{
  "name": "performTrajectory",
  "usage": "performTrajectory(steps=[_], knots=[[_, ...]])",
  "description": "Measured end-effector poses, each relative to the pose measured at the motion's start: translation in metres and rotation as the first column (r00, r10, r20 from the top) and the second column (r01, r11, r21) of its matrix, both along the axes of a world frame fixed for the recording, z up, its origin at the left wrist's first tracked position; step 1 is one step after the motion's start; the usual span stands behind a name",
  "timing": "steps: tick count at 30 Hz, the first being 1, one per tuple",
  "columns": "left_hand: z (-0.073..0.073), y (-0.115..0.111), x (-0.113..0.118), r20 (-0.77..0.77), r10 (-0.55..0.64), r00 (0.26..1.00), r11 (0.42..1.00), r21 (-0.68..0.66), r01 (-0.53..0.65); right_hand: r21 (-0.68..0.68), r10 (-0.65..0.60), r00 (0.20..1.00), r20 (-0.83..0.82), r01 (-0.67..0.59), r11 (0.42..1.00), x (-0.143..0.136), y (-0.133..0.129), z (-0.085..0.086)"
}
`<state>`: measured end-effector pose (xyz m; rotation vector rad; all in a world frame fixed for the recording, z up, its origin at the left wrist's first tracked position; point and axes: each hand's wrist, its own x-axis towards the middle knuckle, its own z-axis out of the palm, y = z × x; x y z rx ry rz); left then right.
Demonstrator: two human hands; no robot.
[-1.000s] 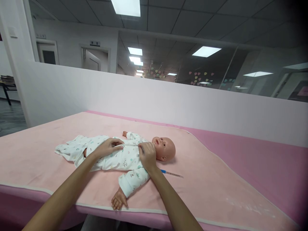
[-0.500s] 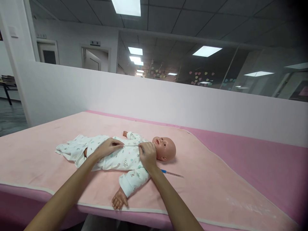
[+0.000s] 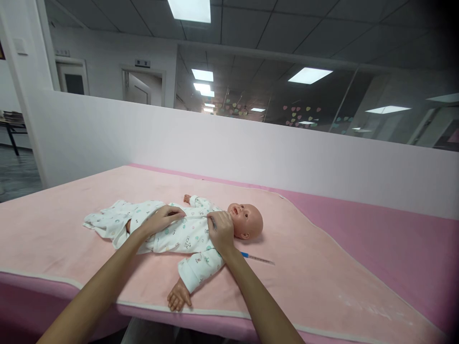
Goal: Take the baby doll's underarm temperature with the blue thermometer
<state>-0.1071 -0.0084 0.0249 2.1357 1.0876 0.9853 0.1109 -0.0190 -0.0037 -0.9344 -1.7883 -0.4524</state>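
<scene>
A baby doll [image 3: 251, 221] lies on its back, head to the right, dressed in a white printed baby top [image 3: 184, 239]. My left hand [image 3: 163, 220] pinches the top's front edge near the doll's belly. Close to the neck, my right hand [image 3: 221, 231] has its fingers closed on the same front edge, which runs straight between the two hands. White printed trousers [image 3: 118, 217] cover the legs, with a bit of doll skin showing at a gap. Beside the doll's head, partly behind my right wrist, lies a thin clear stick with a blue end [image 3: 260, 259], perhaps a thermometer.
Under the doll spreads a peach-coloured mat [image 3: 322, 286] with a pale border, over a pink surface [image 3: 405, 234]. A white low wall [image 3: 251, 148] with glass above it stands behind. A table with stacked papers [image 3: 13, 118] is at far left.
</scene>
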Motion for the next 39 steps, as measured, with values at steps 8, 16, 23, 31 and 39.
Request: performTrajectory(steps=[8, 16, 23, 31, 39], knots=[[0.007, -0.007, 0.003, -0.010, -0.097, 0.995, 0.995, -0.012, 0.097, 0.002, 0.016, 1.000, -0.001, -0.016, 1.000, 0.000, -0.001, 0.001], [-0.001, -0.001, 0.001, -0.009, -0.029, 1.000, 0.999, 0.040, 0.029, 0.006, 0.016, 1.000, 0.003, -0.016, 1.000, -0.001, -0.001, 0.001], [-0.008, 0.007, -0.003, -0.055, 0.025, 0.998, 0.995, 0.100, -0.020, 0.006, 0.013, 1.000, 0.006, -0.013, 1.000, -0.001, -0.001, 0.001], [-0.007, 0.002, -0.003, -0.044, 0.053, 0.998, 0.988, 0.149, -0.046, 0.007, 0.008, 1.000, 0.006, -0.008, 1.000, -0.001, 0.000, 0.000], [-0.004, -0.002, 0.003, -0.060, 0.092, 0.994, 0.979, 0.189, -0.079, 0.047, 0.031, 0.999, 0.005, -0.031, 0.998, -0.002, -0.002, -0.001]])
